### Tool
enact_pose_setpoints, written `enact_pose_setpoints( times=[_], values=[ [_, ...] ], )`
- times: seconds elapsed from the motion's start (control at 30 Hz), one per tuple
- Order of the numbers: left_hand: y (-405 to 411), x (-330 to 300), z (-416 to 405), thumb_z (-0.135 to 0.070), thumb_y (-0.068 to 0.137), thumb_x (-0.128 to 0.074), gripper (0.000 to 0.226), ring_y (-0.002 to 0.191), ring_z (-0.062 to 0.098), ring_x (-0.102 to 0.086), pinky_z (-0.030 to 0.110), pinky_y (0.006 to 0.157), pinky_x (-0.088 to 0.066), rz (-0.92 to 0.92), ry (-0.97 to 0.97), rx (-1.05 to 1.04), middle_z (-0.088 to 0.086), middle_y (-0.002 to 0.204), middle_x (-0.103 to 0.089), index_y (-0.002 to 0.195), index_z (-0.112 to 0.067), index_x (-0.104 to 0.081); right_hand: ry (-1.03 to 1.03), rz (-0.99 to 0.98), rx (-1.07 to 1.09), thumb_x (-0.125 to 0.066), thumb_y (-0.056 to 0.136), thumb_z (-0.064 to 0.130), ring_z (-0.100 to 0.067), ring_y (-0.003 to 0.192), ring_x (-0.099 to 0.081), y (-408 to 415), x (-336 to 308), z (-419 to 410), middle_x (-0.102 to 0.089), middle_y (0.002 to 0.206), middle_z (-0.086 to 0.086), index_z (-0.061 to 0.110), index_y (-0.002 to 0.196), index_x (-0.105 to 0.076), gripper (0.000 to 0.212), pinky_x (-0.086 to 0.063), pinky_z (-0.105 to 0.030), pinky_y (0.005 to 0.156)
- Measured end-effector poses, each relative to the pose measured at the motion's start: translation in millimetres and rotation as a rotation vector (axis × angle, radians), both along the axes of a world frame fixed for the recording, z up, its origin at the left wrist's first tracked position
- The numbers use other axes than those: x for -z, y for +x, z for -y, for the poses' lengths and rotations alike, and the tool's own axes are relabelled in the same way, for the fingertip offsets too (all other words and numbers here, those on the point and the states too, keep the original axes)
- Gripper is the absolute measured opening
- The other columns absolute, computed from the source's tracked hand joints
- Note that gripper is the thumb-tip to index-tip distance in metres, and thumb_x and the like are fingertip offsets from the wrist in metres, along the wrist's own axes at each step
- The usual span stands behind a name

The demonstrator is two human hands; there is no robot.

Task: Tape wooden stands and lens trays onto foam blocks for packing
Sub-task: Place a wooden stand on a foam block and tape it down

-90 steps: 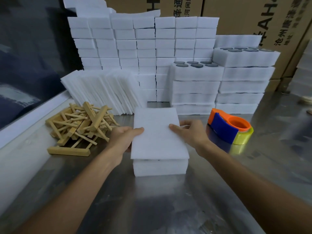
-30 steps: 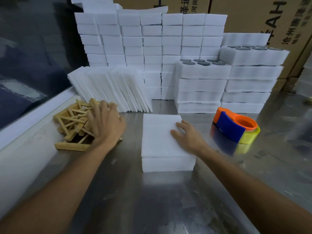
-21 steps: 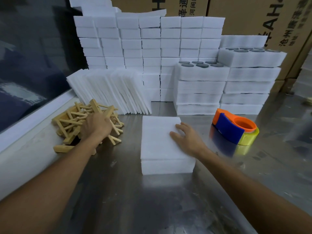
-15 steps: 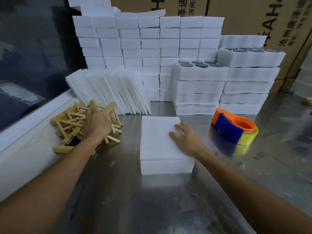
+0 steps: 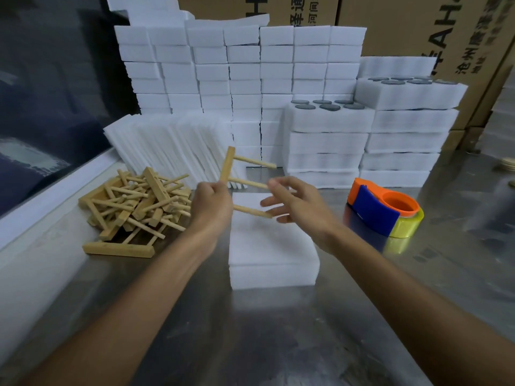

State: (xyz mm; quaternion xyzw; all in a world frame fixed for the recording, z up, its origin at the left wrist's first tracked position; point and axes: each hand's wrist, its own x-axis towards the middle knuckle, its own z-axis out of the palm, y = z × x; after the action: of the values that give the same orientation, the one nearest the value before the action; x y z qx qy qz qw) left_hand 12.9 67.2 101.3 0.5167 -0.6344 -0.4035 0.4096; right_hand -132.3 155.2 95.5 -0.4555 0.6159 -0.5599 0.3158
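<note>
My left hand [image 5: 213, 208] grips a wooden stand [image 5: 245, 183], a bar with three pegs pointing right, and holds it in the air above the white foam block [image 5: 271, 246] in the middle of the metal table. My right hand [image 5: 296, 206] hovers just right of the stand with its fingers spread, and the fingertips touch the ends of the lower pegs. A pile of several more wooden stands [image 5: 133, 207] lies to the left. An orange and blue tape dispenser [image 5: 383, 210] sits on the table to the right.
Stacked foam blocks [image 5: 239, 76] fill the back. Two stacks of foam lens trays [image 5: 328, 135] with dark lenses on top stand at back right. Thin foam sheets [image 5: 172, 146] lean behind the pile. Cardboard boxes [image 5: 418, 26] stand behind. A window ledge [image 5: 50, 190] borders the left.
My left hand took a wooden stand from the pile and lifted it over the foam block. My right hand left the top of the block and rose to the stand's pegs.
</note>
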Motion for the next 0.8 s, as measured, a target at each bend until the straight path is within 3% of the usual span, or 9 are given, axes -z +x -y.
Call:
enact_pose_setpoints(
  times=[0.07,0.17,0.27,0.37,0.47,0.63,0.8],
  values=[
    [-7,8,-9,-0.030,0.102,-0.039,0.023,0.059,0.017,-0.043,0.028,0.051,-0.031,-0.087,0.112,0.052,0.004,0.080,-0.053,0.094,-0.013,-0.052,0.034,-0.003,-0.111,-0.071,0.091,0.031,-0.012,0.077,-0.073,3,-3,-7,-0.078,0.092,-0.004,0.015,0.113,-0.067,0.027,-0.057,-0.022,0.068],
    [-11,15,-17,-0.027,0.102,-0.040,0.019,0.052,0.017,-0.042,0.024,0.043,-0.029,-0.174,0.231,0.109,0.008,0.084,-0.057,0.094,-0.013,-0.050,0.073,-0.220,-0.139,-0.075,0.088,0.020,-0.018,0.086,-0.073,1,5,-14,-0.077,0.093,-0.006,0.010,0.109,-0.072,0.024,-0.056,-0.026,0.083],
    [-8,17,-15,-0.026,0.099,-0.044,0.023,0.054,0.019,-0.047,0.024,0.046,-0.032,-0.010,0.189,0.170,0.009,0.076,-0.061,0.085,-0.010,-0.054,0.038,-0.425,-0.076,-0.072,0.091,0.010,-0.012,0.075,-0.064,-7,16,-16,-0.075,0.089,-0.008,0.005,0.097,-0.077,0.010,-0.054,-0.023,0.076],
    [-4,20,-10,-0.028,0.095,-0.054,0.022,0.059,0.021,-0.046,0.028,0.056,-0.033,0.182,0.102,0.207,0.005,0.067,-0.051,0.079,-0.014,-0.055,0.058,-0.494,-0.049,-0.070,0.091,0.009,-0.005,0.080,-0.066,-15,26,-16,-0.075,0.089,0.002,0.006,0.096,-0.078,0.010,-0.052,-0.015,0.074],
    [-4,27,-8,-0.032,0.095,-0.058,0.027,0.063,0.021,-0.050,0.030,0.061,-0.037,0.310,0.056,0.199,0.004,0.065,-0.053,0.073,-0.015,-0.061,0.065,-0.532,-0.037,-0.070,0.092,0.011,0.008,0.072,-0.061,-17,37,-15,-0.071,0.081,0.014,0.011,0.093,-0.079,0.010,-0.044,-0.007,0.066],
    [-4,34,-10,-0.035,0.092,-0.062,0.039,0.060,0.026,-0.058,0.031,0.058,-0.041,0.335,-0.020,0.110,0.007,0.059,-0.061,0.065,-0.007,-0.067,0.037,-0.605,-0.040,-0.068,0.093,0.016,0.010,0.072,-0.057,-15,45,-12,-0.070,0.080,0.015,0.016,0.091,-0.078,0.011,-0.041,-0.006,0.066],
    [-1,37,-11,-0.030,0.088,-0.065,0.030,0.073,0.029,-0.069,0.033,0.061,-0.050,0.314,-0.054,0.093,0.013,0.075,-0.072,0.079,-0.002,-0.074,0.022,-0.673,-0.014,-0.068,0.093,0.018,0.003,0.074,-0.056,-14,50,-13,-0.063,0.085,0.014,0.019,0.092,-0.077,0.009,-0.040,-0.008,0.067]
  ],
)
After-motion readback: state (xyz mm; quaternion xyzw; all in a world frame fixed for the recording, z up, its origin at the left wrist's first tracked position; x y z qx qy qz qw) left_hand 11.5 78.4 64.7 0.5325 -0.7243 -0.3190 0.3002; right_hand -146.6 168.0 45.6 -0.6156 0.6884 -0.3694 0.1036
